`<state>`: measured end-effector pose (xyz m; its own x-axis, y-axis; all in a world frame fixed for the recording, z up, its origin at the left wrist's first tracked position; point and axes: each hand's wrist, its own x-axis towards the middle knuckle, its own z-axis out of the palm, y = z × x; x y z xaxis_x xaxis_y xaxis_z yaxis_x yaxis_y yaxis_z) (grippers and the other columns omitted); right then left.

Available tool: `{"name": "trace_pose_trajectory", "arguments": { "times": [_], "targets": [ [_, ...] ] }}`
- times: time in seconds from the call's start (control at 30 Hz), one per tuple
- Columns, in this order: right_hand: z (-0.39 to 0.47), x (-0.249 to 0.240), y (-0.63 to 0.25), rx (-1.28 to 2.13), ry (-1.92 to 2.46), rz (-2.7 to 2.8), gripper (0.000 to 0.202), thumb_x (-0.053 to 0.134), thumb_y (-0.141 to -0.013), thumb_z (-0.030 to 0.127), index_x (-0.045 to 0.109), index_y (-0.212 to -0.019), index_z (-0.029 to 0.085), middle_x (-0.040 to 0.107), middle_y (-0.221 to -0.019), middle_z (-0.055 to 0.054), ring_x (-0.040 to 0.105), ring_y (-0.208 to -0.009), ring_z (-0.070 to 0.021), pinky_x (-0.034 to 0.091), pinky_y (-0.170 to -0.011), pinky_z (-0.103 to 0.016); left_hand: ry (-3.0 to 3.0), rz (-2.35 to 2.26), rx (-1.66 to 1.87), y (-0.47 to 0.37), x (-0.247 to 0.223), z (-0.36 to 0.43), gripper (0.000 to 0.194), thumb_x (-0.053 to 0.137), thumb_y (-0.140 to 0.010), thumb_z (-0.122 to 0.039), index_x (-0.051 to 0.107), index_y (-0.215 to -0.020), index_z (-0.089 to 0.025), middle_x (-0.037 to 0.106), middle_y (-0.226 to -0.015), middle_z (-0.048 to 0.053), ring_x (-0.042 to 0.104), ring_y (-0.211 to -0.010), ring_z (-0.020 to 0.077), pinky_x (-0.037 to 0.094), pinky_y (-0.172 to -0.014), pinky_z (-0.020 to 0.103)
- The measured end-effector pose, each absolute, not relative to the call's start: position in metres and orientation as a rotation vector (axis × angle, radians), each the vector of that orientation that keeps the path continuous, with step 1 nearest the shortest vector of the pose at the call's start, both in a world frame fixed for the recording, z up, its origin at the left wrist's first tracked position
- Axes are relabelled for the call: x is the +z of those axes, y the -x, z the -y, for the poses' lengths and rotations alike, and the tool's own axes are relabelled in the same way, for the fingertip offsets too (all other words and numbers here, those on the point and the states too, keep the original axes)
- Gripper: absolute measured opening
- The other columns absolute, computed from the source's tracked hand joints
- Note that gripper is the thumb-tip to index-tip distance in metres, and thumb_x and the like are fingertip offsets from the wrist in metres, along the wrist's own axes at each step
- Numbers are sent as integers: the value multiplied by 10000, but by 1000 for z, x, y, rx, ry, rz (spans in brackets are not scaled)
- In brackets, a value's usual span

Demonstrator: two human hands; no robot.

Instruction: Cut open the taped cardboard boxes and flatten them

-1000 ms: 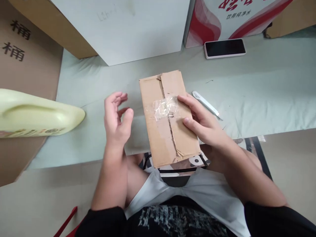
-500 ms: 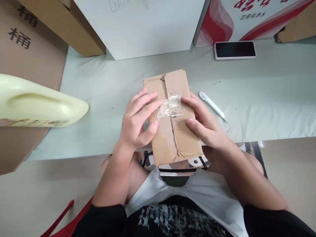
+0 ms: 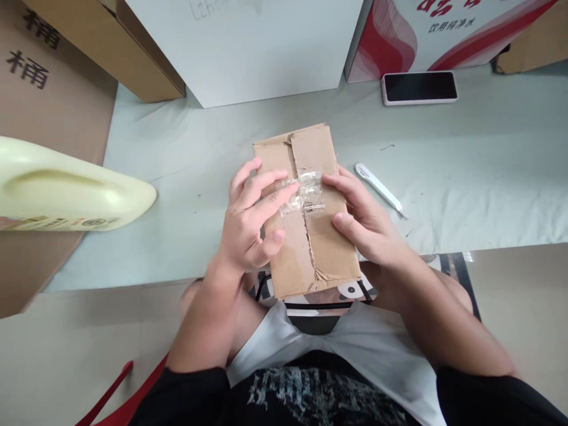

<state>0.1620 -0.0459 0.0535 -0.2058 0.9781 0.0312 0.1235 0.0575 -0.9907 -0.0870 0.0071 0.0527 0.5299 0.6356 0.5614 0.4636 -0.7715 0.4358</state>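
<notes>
A small brown cardboard box (image 3: 328, 242) is at the table's front edge, its near end sticking out past the edge. Clear packing tape (image 3: 313, 192) crosses the middle of its lengthwise seam. My right hand (image 3: 366, 219) grips the box's right side, thumb and fingertips on the top face. Over the left flap, my left hand (image 3: 255, 216) has its fingers spread, with the fingertips at the tape and the thumb near the box's left edge. To the right lies a white utility knife (image 3: 379, 189), apart from my hands.
A pale yellow bottle (image 3: 75, 186) lies at the left beside large cardboard (image 3: 57, 118). At the back stand a white box (image 3: 266, 59) and a red-and-white carton (image 3: 390, 41). A phone (image 3: 419, 87) lies in front of the carton.
My left hand's fingers have slid slightly right over the tape, and its thumb has lifted a little. The right hand keeps its grip. The view has shifted slightly.
</notes>
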Motion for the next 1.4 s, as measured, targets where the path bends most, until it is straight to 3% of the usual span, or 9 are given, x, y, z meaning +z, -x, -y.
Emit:
{"name": "trace_pose_trajectory", "arguments": {
  "times": [0.2, 0.53, 0.67, 0.77, 0.87, 0.97, 1.1, 1.27, 1.4],
  "targets": [
    [45, 52, -163, 1259, 1147, 1475, 513, 656, -967, 570, 578, -1459, 447, 340, -1750, 19, 366, -1599, -344, 455, -1221, -604, -2450, -911, 1125, 84, 52, -5, 726, 224, -1043, -714, 587, -1518, -301, 627, -1452, 84, 449, -1483, 360, 294, -1324, 609],
    [47, 55, -157, 1202, 1191, 1494, 533, 623, -959, 626, 574, -1450, 424, 351, -1744, -14, 370, -1602, -331, 435, -1238, -604, -2523, -1023, 1155, 79, 52, -7, 647, 203, -1071, -536, 744, -1310, -274, 710, -1323, 63, 542, -1419, 325, 372, -1282, 582],
    [46, 53, -160, 1137, 1212, 1556, 564, 581, -970, 655, 573, -1469, 392, 367, -1743, -37, 357, -1617, -321, 435, -1240, -592, -2456, -948, 1208, 78, 49, -6, 575, 249, -1083, -489, 719, -1347, -289, 700, -1347, 63, 537, -1430, 310, 356, -1298, 564],
    [38, 46, -174, 1065, 1210, 1553, 564, 509, -1004, 643, 533, -1504, 383, 512, -1644, -65, 531, -1489, -299, 531, -1143, -548, -2402, -893, 1267, 77, 45, -6, 524, 278, -1088, -433, 666, -1417, -307, 676, -1387, 54, 532, -1433, 276, 330, -1323, 526],
    [26, 38, -198, 771, 1501, 1526, 500, 533, -991, 538, 584, -1438, 321, 661, -1450, -103, 668, -1266, -292, 581, -1033, -529, -2393, -841, 1302, 77, 42, -7, 515, 288, -1079, -388, 585, -1498, -340, 649, -1432, 29, 549, -1412, 239, 304, -1345, 500],
    [15, 31, -221, 439, 1998, 1494, 475, 610, -905, 382, 646, -1347, 213, 681, -1364, -171, 687, -1156, -326, 567, -1013, -571, -2419, -858, 1278, 79, 41, -7, 500, 293, -1072, -393, 593, -1468, -338, 644, -1441, 27, 535, -1440, 242, 308, -1348, 511],
    [11, 23, -234, 342, 2378, 1614, 424, 615, -858, 318, 708, -1245, 173, 706, -1246, -208, 676, -1134, -398, 549, -980, -619, -2455, -981, 1184, 80, 46, -4, 534, 240, -1077, -467, 674, -1341, -304, 686, -1388, 44, 529, -1462, 277, 334, -1331, 565],
    [4, 18, -232, 418, 2398, 1596, 284, 591, -852, 311, 727, -1081, 213, 725, -1021, -139, 678, -907, -326, 549, -822, -518, -2453, -1002, 1207, 78, 49, -3, 530, 243, -1075, -466, 701, -1268, -282, 709, -1337, 57, 594, -1377, 262, 341, -1327, 572],
    [-1, 33, -232, 566, 1897, 1191, 282, 564, -893, 439, 661, -1084, 256, 659, -898, -77, 634, -742, -238, 547, -682, -434, -2432, -999, 1174, 78, 45, -3, 552, 227, -1075, -489, 680, -1324, -295, 697, -1367, 53, 529, -1463, 275, 311, -1341, 584]
  ]
}}
